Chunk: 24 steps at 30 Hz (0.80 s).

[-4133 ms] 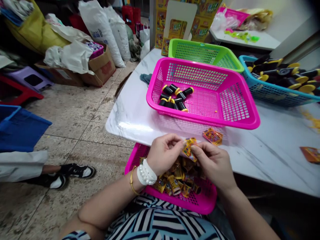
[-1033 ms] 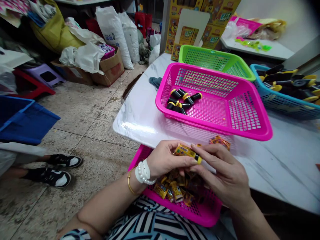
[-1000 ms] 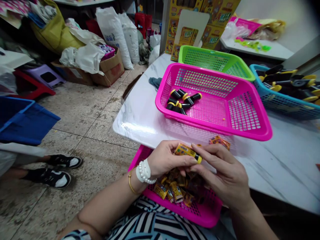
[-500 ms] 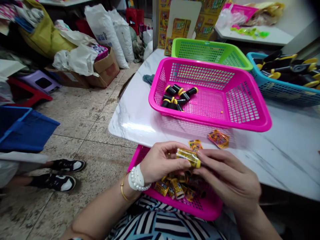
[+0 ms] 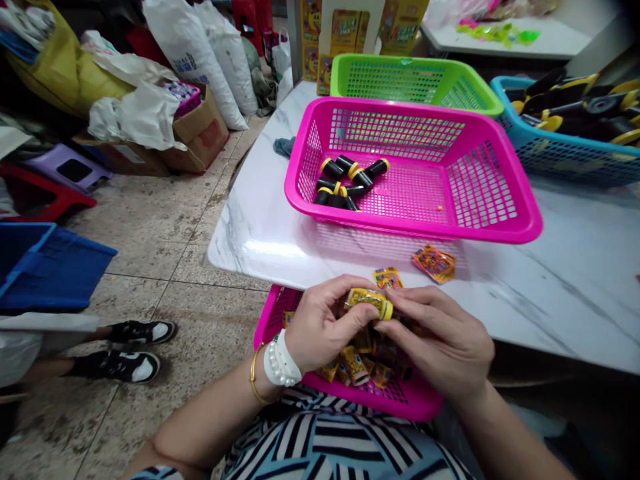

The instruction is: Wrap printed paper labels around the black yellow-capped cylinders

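Observation:
Between my two hands is a small tube with a yellow printed wrapper (image 5: 367,301) and a yellow end. My left hand (image 5: 320,327) grips its body between thumb and fingers. At the yellow end, my right hand (image 5: 440,333) pinches with thumb and fingertips. Below them, a pink basket (image 5: 420,403) on my lap holds several wrapped yellow pieces (image 5: 355,365), partly hidden by my hands. Close beyond my fingers, a yellow printed sleeve (image 5: 388,277) and a small pile of orange-red printed sleeves (image 5: 435,264) lie on the marbled table (image 5: 250,247).
A larger pink basket (image 5: 410,230) on the table holds several black tubes with yellow ends (image 5: 332,167). Behind it stand a green basket (image 5: 415,63) and a blue basket (image 5: 560,157) full of black and yellow parts. A person's shoes (image 5: 133,367) and a blue bin (image 5: 60,267) are at the left.
My hands have shifted slightly left with the tube, still gripping it at both ends. The wrapper sits closer around it now. The whole view has tilted a little.

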{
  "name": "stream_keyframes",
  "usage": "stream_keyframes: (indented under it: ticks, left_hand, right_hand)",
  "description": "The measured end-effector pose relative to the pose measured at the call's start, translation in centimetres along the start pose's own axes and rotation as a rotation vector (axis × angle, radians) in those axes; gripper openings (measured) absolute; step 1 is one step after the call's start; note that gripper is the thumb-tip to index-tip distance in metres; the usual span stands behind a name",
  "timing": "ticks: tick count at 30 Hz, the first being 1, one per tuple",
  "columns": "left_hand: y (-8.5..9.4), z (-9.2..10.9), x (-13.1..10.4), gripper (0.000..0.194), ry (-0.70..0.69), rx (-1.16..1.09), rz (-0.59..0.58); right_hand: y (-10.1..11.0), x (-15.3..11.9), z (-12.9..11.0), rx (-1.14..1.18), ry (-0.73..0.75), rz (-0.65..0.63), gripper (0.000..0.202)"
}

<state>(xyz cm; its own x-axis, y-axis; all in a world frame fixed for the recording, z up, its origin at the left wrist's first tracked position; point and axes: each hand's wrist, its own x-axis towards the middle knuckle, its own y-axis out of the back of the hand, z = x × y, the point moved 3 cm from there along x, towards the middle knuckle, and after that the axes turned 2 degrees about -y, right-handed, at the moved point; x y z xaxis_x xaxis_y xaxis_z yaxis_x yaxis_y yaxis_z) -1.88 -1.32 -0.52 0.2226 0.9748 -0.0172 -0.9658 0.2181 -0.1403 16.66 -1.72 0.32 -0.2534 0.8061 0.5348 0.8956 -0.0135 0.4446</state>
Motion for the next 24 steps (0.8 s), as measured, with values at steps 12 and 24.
stream_keyframes:
  ticks: [12, 24]
  left_hand:
    - [-0.8, -3.8, -2.0, 0.058, 0.462, -0.363, -0.250]
    - [-2.2, -5.2, -3.3, 0.051, 0.541, -0.757, -0.269]
  right_hand:
    - [-0.9, -1.7, 0.4, 0.568, -0.500, -0.205, 0.024]
    - [-0.3, -2.5, -0.4, 0.267, -0.246, -0.031, 0.018]
